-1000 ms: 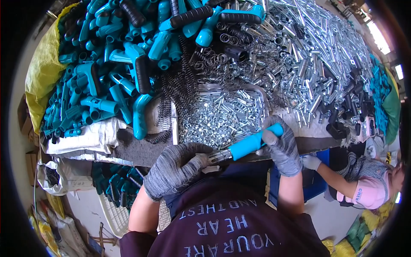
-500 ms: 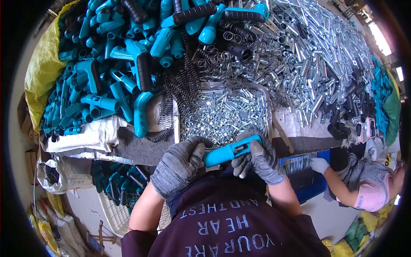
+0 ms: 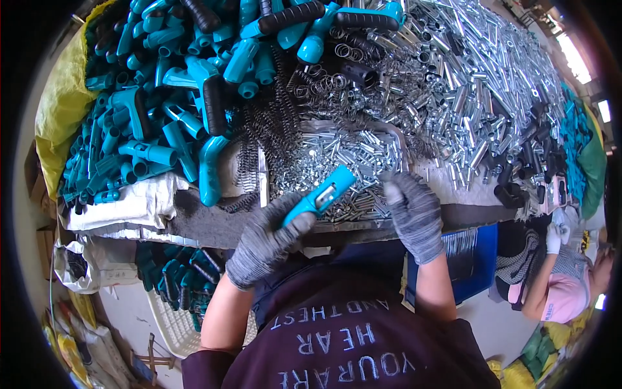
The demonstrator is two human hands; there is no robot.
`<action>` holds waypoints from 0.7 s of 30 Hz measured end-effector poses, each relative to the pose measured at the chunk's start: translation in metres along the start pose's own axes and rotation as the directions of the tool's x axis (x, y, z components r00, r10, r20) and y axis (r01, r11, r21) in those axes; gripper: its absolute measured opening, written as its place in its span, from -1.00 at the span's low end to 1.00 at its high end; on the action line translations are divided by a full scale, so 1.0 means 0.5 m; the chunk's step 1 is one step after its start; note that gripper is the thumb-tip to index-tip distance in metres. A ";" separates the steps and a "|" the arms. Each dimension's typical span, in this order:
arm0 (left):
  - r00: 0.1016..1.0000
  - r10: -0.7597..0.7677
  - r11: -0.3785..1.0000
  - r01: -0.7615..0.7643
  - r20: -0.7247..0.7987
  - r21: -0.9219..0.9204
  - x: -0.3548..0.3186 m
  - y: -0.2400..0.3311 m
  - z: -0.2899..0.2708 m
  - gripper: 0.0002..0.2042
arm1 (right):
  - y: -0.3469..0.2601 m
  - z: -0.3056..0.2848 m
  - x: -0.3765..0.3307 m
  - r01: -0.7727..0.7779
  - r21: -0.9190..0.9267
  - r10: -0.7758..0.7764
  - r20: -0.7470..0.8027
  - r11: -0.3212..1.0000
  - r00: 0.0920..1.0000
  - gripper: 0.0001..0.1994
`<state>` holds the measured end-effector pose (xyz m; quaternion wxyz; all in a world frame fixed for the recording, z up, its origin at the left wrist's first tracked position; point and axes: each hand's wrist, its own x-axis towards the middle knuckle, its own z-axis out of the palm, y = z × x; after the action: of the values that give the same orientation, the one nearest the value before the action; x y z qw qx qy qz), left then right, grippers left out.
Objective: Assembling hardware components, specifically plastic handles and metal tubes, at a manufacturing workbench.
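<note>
My left hand [image 3: 269, 240], in a grey knit glove, is wrapped round the lower end of a teal tubular housing [image 3: 343, 176]. The housing tilts up to the right and shows an elongated slot with metal inside. Behind it lies a shallow tray [image 3: 400, 146] heaped with small metal pins and bits. My right hand [image 3: 416, 217], gloved alike, hovers at the tray's right front corner, apart from the housing. Its fingers are curled together, and whatever they may hold is hidden.
Teal handles with black grips [image 3: 210, 97] pile up at the left. Dark springs [image 3: 249, 152] lie left of the tray, metal tubes and rods [image 3: 479, 97] to the right. Below the table edge stand a blue bin [image 3: 476, 259] and a white basket [image 3: 172, 327]. A co-worker [image 3: 564, 292] is at right.
My right hand has let go of the teal housing and moved right and up. The left hand now holds the housing alone, tipped more steeply. The co-worker's gloved hand has drawn away from the blue bin.
</note>
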<state>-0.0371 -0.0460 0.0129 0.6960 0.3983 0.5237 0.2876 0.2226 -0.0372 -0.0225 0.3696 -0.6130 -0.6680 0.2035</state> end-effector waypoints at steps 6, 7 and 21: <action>0.997 0.069 0.997 -0.070 -0.018 -0.033 0.012 -0.016 -0.009 -0.54 | 0.004 0.019 -0.002 0.093 -0.235 -0.075 0.084 0.968 0.994 -0.86; 0.998 0.062 0.997 -0.063 -0.021 -0.036 0.012 -0.017 -0.009 -0.54 | -0.002 0.019 -0.002 0.057 -0.191 -0.046 0.064 0.980 0.997 -0.88; 0.893 0.449 0.772 -0.369 -0.034 0.518 0.001 -0.009 0.029 -0.53 | -0.126 0.007 0.006 -0.056 0.193 0.012 0.221 0.980 0.975 -0.85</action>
<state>-0.0234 -0.0514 0.0109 0.4466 0.6448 0.5328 0.3176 0.1778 -0.0440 0.0216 0.3493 -0.5585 -0.6703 0.3417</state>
